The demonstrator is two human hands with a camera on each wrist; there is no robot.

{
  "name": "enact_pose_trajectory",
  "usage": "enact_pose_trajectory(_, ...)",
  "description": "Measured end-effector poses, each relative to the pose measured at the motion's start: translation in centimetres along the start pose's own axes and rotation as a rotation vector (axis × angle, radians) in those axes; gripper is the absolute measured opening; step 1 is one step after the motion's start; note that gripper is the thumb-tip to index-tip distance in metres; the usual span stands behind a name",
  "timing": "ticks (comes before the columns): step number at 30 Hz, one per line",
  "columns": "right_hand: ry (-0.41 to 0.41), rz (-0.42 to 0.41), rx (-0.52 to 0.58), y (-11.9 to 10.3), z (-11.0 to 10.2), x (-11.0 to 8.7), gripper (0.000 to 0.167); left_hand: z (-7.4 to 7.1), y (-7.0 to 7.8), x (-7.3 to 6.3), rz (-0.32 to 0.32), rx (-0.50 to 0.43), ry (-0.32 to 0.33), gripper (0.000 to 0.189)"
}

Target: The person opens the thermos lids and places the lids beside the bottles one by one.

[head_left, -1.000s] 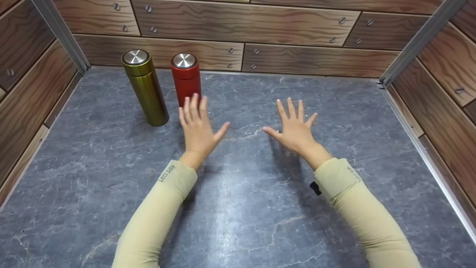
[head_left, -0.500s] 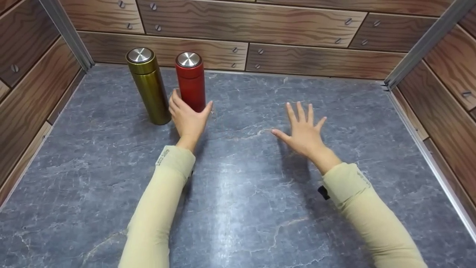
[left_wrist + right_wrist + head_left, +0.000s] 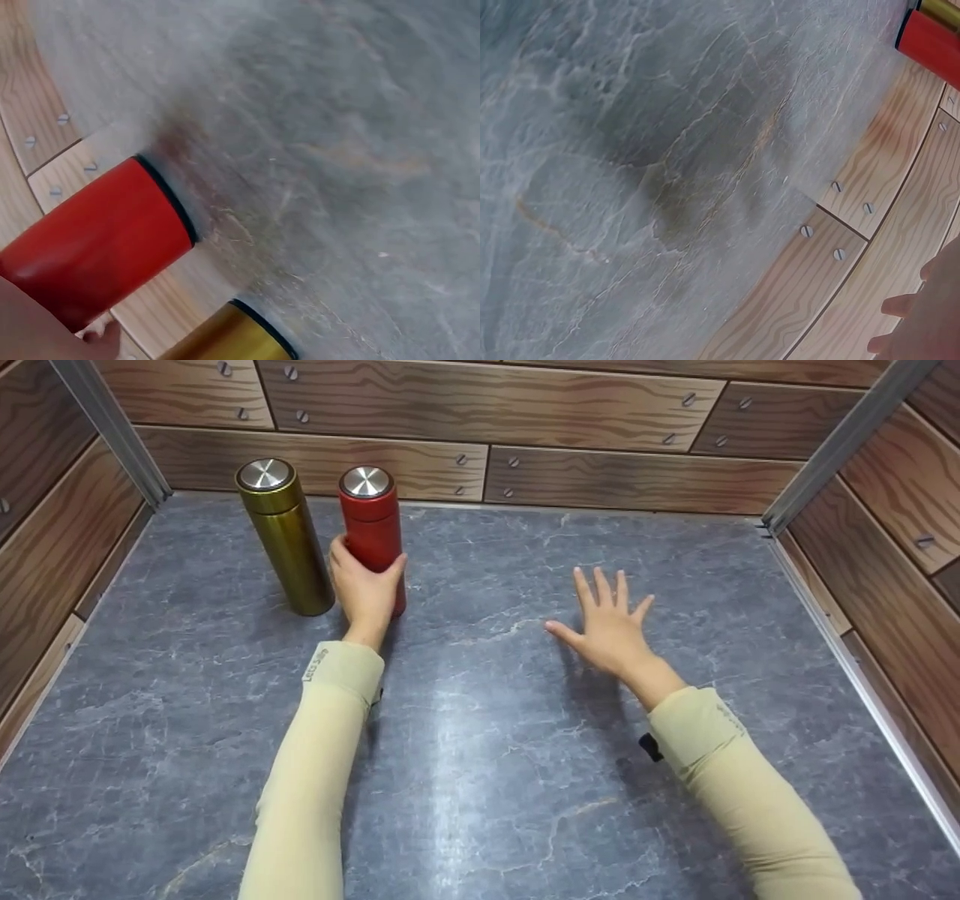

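1. At the back left of the grey marbled table (image 3: pixel 480 682), the red bottle (image 3: pixel 375 531) is upright, the left hand (image 3: pixel 364 591) gripping its body between thumb and fingers.
2. Just left, the gold bottle (image 3: pixel 289 551) stands upright, crowding those fingers.
3. Behind both rises the wood-patterned wall (image 3: pixel 637 480).
4. Well apart, the right hand (image 3: pixel 609 634) spreads its fingers above the table.
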State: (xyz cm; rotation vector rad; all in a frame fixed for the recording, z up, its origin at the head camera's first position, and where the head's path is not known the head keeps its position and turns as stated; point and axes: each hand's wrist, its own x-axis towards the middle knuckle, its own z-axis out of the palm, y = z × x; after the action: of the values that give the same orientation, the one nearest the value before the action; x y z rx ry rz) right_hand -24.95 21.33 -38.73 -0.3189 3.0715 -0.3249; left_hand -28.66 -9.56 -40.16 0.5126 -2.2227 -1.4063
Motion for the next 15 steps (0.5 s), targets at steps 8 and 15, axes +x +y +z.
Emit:
enact_pose_trajectory(8,-0.001,-0.002,-0.028,-0.4,-0.1,0.0,0.094,-0.6,0.1,-0.2,0.068,-0.022,-0.015,0.072)
enact_pose_trajectory(15,0.035,-0.017,-0.040,-0.6,-0.3,0.0,0.092,-0.6,0.6,-1.1,0.134,-0.027,-0.079,0.068)
